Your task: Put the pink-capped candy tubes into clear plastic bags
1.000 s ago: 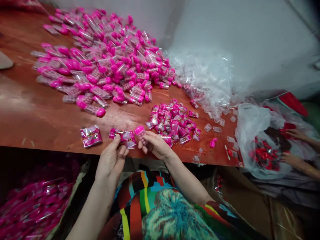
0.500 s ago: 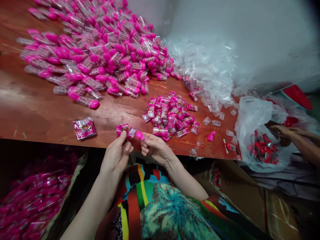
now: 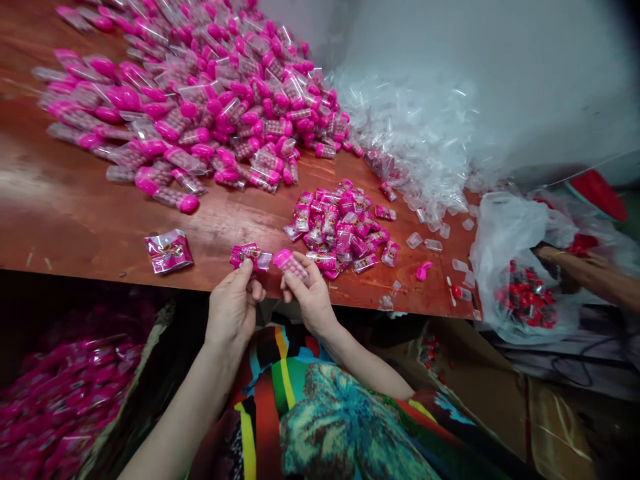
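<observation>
My left hand [image 3: 234,301] pinches a torn pink wrapper [image 3: 249,256] above the table's front edge. Just to its right, my right hand [image 3: 309,293] holds a small clear tube [image 3: 291,265] of pink beads with a bright pink cap, its capped end pointing up and left. The wrapper and the tube are close together. Behind my right hand lies a heap of small pink packets [image 3: 343,227]. A larger pink packet [image 3: 169,251] rests on the table to the left.
A big pile of pink-capped tubes [image 3: 210,100] covers the back left of the wooden table [image 3: 65,220]. Clear plastic pieces [image 3: 415,133] are heaped behind. On the right, another person's arm [image 3: 595,273] reaches by a plastic bag [image 3: 505,227]. A box of pink packets [image 3: 80,393] stands below left.
My right hand has turned, so the tube's bead-filled body now shows. It has shifted slightly from the wrapper in my left hand. The other person's arm at the right has moved.
</observation>
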A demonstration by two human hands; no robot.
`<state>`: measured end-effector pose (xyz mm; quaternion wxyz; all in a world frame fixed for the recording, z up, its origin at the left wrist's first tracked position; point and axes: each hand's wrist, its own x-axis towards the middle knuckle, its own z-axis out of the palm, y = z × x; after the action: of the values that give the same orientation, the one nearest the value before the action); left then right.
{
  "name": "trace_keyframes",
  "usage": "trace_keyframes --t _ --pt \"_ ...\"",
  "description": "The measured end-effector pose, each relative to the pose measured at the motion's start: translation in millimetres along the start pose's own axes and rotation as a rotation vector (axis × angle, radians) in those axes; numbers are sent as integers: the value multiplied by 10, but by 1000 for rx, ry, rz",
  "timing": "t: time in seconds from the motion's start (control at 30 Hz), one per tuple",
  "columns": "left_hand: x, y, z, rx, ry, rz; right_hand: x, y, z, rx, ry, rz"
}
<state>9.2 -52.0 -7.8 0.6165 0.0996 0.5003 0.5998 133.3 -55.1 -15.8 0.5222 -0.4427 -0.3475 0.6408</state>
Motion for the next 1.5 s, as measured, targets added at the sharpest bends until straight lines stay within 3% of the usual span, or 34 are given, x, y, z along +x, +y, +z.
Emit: trace_keyframes --t 0.33,0.5,0.7,0.97,1.1,1.27,1.33,1.4,1.5 --pt "-34 -23 56 92 76 84 -72 88 8 -18 5 39" --pt "-26 -79 45 109 68 61 -61 79 2 6 35 39" --pt "-33 -99 52 91 85 68 -97 43 20 -43 -31 82" --pt "-90 -53 83 53 -9 -6 -82 86 -36 -81 -49 84" --pt "-41 -44 76 -24 -137 -120 -90 120 -77 -226 -53 -17" --pt "-15 -43 59 -50 -217 -203 -167 39 -172 -698 -172 -195" --pt "-34 -42 62 -30 -258 -212 -172 1 -177 -774 -181 -219" --pt "-54 -41 63 6 -282 -211 -155 -14 -150 -640 -166 -179" --pt "-66 -27 47 94 -265 -165 -114 -8 -84 -247 -213 49"
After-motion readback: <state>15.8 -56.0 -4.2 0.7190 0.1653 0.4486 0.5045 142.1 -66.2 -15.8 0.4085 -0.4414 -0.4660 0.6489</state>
